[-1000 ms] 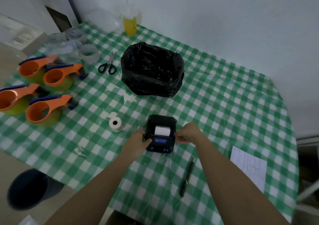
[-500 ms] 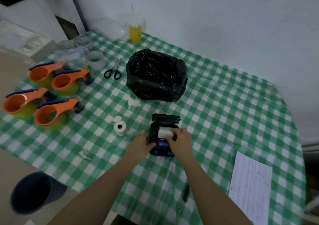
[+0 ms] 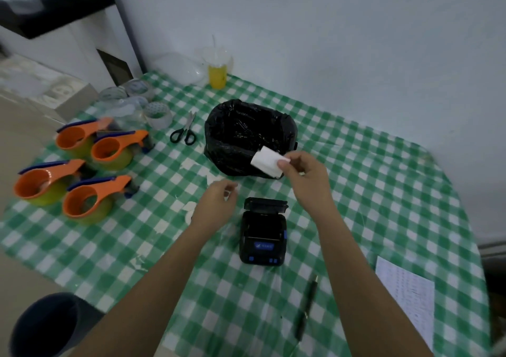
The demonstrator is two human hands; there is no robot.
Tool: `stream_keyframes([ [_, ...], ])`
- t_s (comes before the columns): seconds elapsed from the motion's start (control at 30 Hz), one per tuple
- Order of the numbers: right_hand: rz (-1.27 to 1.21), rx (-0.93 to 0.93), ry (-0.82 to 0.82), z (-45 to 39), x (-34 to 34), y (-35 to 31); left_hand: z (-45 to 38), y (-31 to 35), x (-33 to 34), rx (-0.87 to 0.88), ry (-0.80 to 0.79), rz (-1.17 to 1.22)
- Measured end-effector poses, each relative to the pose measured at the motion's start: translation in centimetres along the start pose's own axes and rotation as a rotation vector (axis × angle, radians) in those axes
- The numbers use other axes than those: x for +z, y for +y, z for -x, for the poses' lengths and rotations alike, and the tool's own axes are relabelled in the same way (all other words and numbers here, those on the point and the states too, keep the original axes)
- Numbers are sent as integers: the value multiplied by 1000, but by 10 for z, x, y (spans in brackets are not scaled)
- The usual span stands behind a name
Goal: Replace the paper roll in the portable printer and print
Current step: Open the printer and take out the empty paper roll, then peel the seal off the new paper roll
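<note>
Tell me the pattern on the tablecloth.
Green and white checks on the tablecloth, clear in the head view.

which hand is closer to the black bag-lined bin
Right. The right hand holds a white paper roll at the black bag-lined bin's near rim; the left hand hovers lower, nearer the spare roll.

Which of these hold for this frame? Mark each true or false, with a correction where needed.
1. The small black portable printer has its lid open. True.
2. The right hand pinches a white paper piece in front of the black bag-lined bin. True.
3. The black-handled scissors lie right of the bin. False: left of it.
4. The left hand grips the dark pen. False: the pen lies on the table.
</note>
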State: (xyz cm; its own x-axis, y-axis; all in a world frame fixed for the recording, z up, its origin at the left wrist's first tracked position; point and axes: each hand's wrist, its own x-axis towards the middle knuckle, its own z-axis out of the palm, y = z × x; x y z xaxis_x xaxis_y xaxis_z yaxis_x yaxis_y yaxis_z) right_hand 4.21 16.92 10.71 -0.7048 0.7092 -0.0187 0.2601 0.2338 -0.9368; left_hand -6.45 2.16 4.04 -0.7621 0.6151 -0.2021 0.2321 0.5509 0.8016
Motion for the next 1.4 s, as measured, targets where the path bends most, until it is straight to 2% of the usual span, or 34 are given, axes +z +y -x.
stream_keyframes([
  [0.2, 7, -42, 70, -67, 20, -25, -35, 26, -30, 62, 51, -11],
  [0.33, 186, 132, -91, -93, 42, -10, -46, 13, -39, 17, 92, -14],
  [0.43, 235, 141, -169, -77, 58, 6, -44, -15, -40, -57, 45, -89],
  [0.57, 198, 140, -239, -32, 75, 30, -29, -54, -37, -206, -227, -345],
  [0.63, 202, 173, -277, -11, 80, 43, -18, -68, -34, -245, -294, -450],
  [0.77, 186, 250, -278, 17, 84, 60, -7, -90, -25, -260, -308, -530],
  [0.97, 233, 252, -289, 34, 83, 62, -3, -95, -21, -177, -212, -580],
  [1.03, 237, 227, -281, 37, 80, 61, -1, -91, -23, -145, -173, -473],
  [1.1, 211, 207, -271, 40, 78, 60, 2, -79, -26, -98, -166, -234],
  [1.27, 80, 136, -169, 49, 69, 48, 18, -27, -31, -33, -306, 305],
  [1.4, -69, 83, -84, 54, 47, 34, 26, -1, -31, -12, -364, 463],
])
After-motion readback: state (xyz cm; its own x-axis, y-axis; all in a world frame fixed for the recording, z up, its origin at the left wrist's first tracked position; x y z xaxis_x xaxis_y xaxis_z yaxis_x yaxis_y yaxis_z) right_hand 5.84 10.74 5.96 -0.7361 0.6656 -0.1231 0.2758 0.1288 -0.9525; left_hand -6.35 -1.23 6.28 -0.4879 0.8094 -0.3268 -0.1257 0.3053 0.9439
